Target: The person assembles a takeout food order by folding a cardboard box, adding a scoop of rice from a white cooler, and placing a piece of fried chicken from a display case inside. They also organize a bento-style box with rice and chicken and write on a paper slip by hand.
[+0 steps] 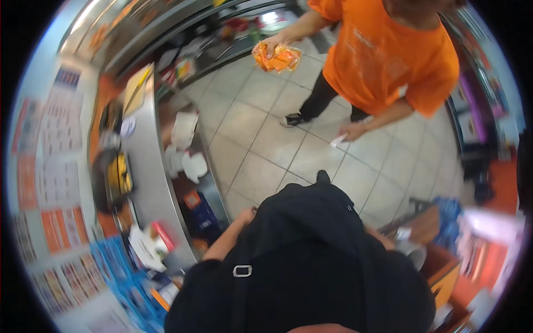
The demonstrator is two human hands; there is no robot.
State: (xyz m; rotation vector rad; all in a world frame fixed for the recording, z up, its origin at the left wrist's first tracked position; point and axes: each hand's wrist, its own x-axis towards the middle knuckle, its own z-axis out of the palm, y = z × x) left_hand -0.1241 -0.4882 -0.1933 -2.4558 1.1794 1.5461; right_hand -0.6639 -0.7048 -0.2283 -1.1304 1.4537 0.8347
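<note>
I see my own black top and apron from above. My left hand (250, 214) hangs beside my body, partly hidden by the apron, close to the steel counter; its fingers are too hidden to read. My right hand is out of view behind the apron, with only part of that forearm showing. In front of me stands a person in an orange T-shirt (387, 62). One of that person's hands holds an orange-and-clear plastic package (277, 57), the other a small white item (338, 140).
A steel counter (143, 154) with a lower shelf runs along the left, bearing a clipboard (137, 89) and papers. Blue plastic trays (120, 270) stand at lower left. A wooden box (443, 270) is at lower right. Tiled floor (266, 166) lies between me and the person.
</note>
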